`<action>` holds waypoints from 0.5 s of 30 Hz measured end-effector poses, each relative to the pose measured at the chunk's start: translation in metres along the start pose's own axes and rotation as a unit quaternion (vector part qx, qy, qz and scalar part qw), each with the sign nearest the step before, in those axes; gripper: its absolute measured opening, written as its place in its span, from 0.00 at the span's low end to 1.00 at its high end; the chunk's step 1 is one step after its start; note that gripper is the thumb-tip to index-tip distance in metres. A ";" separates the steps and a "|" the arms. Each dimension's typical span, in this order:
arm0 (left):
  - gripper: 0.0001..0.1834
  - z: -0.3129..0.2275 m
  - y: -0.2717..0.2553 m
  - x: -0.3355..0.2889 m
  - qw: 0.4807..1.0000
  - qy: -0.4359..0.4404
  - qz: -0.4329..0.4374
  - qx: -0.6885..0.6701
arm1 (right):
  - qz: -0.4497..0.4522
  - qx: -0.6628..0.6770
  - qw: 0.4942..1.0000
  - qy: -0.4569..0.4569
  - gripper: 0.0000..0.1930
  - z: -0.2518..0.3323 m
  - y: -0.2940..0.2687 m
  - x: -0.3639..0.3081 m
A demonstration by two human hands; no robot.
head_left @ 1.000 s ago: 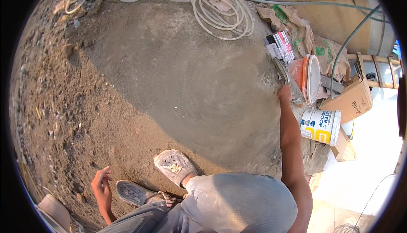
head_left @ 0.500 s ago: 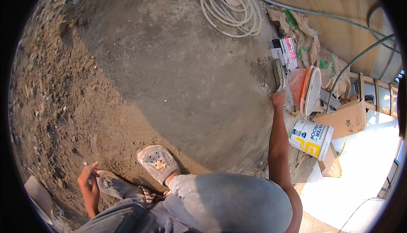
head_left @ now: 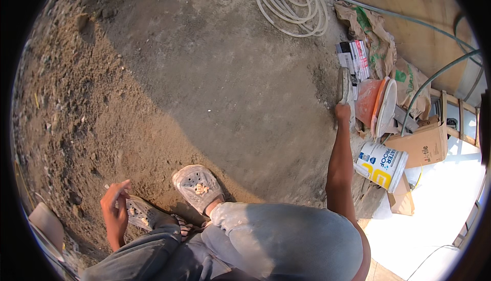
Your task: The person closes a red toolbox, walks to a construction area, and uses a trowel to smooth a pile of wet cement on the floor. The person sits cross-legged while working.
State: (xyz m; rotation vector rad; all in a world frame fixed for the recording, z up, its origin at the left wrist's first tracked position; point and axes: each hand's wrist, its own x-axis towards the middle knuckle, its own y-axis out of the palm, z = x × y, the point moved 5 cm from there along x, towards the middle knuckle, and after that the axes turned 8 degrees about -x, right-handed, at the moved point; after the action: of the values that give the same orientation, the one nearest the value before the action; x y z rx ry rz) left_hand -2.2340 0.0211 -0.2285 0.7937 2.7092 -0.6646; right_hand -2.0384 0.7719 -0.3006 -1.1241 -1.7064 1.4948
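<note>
My right hand (head_left: 343, 111) is closed round the near part of a long, narrow, grey-coated hand float (head_left: 344, 82). The float points away from me at the right edge of a smooth, damp grey mortar surface (head_left: 245, 91); its underside is hidden. At the lower left, my left hand (head_left: 116, 203) hangs beside my left clog (head_left: 140, 212), fingers loosely bent with a gap between them. A tiny white piece shows at its knuckles; whether the hand touches it I cannot tell. My right clog (head_left: 197, 186) rests at the mortar's near edge.
Rough sandy soil (head_left: 92, 127) lies on the left. A coiled pale hose (head_left: 291, 9) is at the far side. Along the right stand an orange bucket (head_left: 368, 99), a white-and-yellow pail (head_left: 382, 166), torn paper sacks (head_left: 371, 33), a small printed box (head_left: 353, 58) and a cardboard box (head_left: 422, 145).
The whole view has shifted, so the scene sits farther right and higher. The float in my right hand has turned slightly. My left hand stays near the clog.
</note>
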 end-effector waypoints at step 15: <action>0.15 -0.039 0.036 0.076 0.963 0.189 0.146 0.125 | 0.096 0.392 0.876 -0.263 0.21 0.304 -0.059 -0.291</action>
State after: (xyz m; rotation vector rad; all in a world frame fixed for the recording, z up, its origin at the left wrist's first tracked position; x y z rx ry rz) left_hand -2.2802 0.1011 -0.2342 1.4863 2.7697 -0.8704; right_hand -2.1791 0.3718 -0.2729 -0.4653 -1.0621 2.4685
